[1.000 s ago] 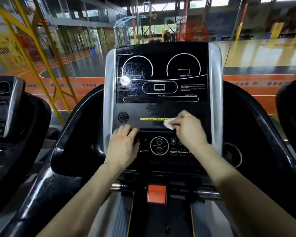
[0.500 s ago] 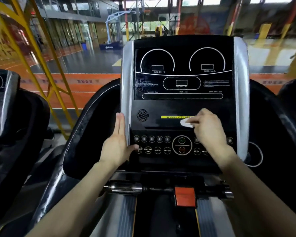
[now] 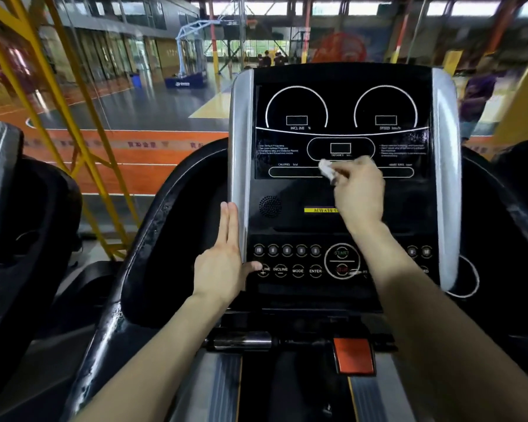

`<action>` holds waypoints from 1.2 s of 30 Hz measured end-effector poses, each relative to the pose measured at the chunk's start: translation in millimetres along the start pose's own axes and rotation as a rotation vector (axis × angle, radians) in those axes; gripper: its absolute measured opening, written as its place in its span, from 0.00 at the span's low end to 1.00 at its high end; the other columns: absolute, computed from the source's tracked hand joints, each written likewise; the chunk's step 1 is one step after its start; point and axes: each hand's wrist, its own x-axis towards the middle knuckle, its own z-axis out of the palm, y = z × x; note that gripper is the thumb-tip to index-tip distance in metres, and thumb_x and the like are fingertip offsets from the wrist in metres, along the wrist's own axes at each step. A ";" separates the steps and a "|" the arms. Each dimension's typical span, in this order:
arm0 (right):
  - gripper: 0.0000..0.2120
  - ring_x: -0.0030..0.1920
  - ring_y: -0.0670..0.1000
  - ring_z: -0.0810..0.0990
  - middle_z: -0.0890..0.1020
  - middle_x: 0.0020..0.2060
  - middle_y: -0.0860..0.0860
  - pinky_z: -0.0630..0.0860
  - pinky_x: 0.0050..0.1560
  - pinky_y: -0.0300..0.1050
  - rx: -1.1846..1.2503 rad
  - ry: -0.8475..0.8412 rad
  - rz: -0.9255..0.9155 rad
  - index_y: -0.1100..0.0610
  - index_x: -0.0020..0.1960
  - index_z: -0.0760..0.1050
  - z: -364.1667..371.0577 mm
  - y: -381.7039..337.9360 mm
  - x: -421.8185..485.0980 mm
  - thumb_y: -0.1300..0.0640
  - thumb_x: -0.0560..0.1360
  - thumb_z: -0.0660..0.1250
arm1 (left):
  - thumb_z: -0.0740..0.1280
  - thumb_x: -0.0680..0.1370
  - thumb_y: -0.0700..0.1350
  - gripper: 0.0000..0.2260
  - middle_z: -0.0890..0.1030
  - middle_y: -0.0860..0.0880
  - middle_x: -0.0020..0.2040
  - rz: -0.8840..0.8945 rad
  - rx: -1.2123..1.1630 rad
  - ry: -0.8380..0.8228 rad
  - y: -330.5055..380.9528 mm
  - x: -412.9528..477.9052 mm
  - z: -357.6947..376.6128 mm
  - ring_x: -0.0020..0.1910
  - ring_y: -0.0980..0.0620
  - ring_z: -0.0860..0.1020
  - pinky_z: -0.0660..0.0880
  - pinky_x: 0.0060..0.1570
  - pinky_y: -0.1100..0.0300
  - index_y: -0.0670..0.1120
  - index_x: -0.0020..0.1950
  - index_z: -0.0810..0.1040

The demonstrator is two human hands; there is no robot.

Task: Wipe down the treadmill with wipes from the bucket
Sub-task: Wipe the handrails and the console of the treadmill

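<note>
Up went the small white crumpled wipe (image 3: 326, 169), from the yellow sticker (image 3: 319, 210) to the bottom of the shiny black treadmill screen (image 3: 342, 117). The right hand (image 3: 358, 193) pinches it there. The left hand (image 3: 223, 269) lies flat on the silver side strip (image 3: 241, 147), fingers straight, holding nothing. I think the job is partly done; the round buttons (image 3: 287, 250) and the dark belt (image 3: 287, 391) look left to do. I count one wipe, two hands and two dials (image 3: 296, 108). No bucket shows.

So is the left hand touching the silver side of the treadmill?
Touching. The head view shows the left hand lying flat against the silver side, thumb on the button panel. The right hand pinches the wipe.
</note>
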 end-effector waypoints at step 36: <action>0.10 0.49 0.55 0.79 0.74 0.48 0.49 0.78 0.54 0.52 -0.124 -0.391 -0.600 0.47 0.60 0.87 47.9 -65.1 -17.9 0.55 0.82 0.69 | 0.76 0.71 0.69 0.63 0.33 0.62 0.85 -0.016 -0.121 0.022 -4.4 -2.4 2.4 0.27 0.54 0.75 0.68 0.25 0.60 0.58 0.84 0.28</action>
